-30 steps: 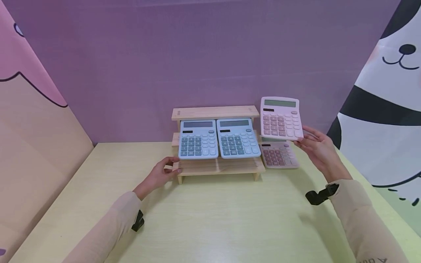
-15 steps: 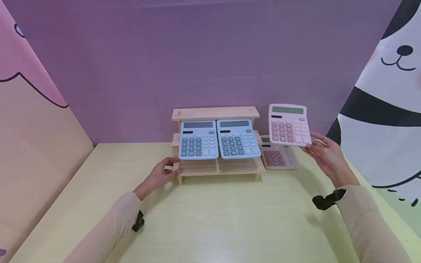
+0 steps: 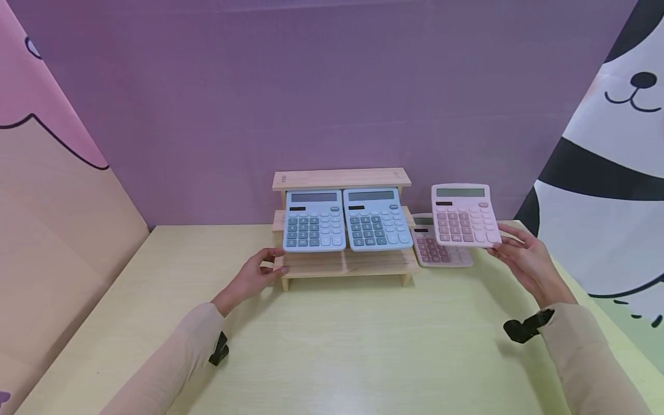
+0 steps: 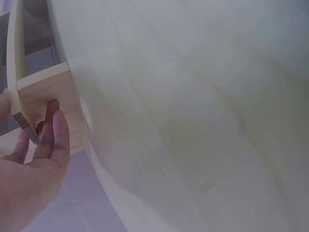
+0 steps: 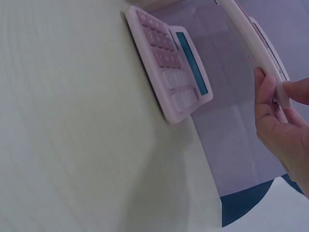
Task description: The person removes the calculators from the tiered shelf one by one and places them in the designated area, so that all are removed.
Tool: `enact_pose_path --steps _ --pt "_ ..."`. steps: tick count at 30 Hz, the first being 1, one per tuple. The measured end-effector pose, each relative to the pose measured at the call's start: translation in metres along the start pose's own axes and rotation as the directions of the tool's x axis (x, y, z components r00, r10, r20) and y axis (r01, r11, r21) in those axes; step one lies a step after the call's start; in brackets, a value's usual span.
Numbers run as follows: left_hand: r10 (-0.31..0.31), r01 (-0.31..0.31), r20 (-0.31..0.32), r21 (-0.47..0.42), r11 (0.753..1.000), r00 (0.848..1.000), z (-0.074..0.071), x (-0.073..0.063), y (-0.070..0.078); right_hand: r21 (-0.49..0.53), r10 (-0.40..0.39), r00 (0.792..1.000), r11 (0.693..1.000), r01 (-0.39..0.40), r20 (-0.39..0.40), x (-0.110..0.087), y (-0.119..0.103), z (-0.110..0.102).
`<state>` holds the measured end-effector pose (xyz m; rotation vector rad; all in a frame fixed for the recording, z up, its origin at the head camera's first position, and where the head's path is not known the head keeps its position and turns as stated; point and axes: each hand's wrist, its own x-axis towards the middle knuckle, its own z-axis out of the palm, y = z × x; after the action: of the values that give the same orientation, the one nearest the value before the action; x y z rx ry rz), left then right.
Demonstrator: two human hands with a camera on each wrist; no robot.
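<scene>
My right hand (image 3: 529,262) pinches the lower right corner of a pink calculator (image 3: 461,216), which it holds up with the keys toward me. In the right wrist view the thumb is on the key side and the fingers behind. Lower down, a second pink calculator (image 5: 169,63) lies on the table, partly covered by the raised one in the head view. My left hand (image 3: 252,278) grips the left end of the lowest board of a wooden tiered shelf (image 3: 347,265), fingers curled under it. Two blue calculators (image 3: 313,222) lean side by side on this shelf.
The pale table (image 3: 353,346) stretches in front of the shelf. A purple backdrop (image 3: 332,92) stands close behind, and a panda-printed panel (image 3: 607,196) rises on the right. Black wrist cameras (image 3: 524,328) are strapped to the sleeves.
My right hand has moved right and down with the pink calculator, away from the shelf and over the pink one on the table. The left hand has stayed on the shelf.
</scene>
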<state>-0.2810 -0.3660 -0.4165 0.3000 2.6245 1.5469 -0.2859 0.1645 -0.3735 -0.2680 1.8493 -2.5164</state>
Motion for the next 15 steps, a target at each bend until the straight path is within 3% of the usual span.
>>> enact_pose_path --steps 15 --pt "0.002 -0.002 0.003 -0.017 1.000 1.000 0.000 0.001 -0.001 -0.056 0.128 0.988 0.990 -0.133 -0.087 -0.004 0.010 -0.025"
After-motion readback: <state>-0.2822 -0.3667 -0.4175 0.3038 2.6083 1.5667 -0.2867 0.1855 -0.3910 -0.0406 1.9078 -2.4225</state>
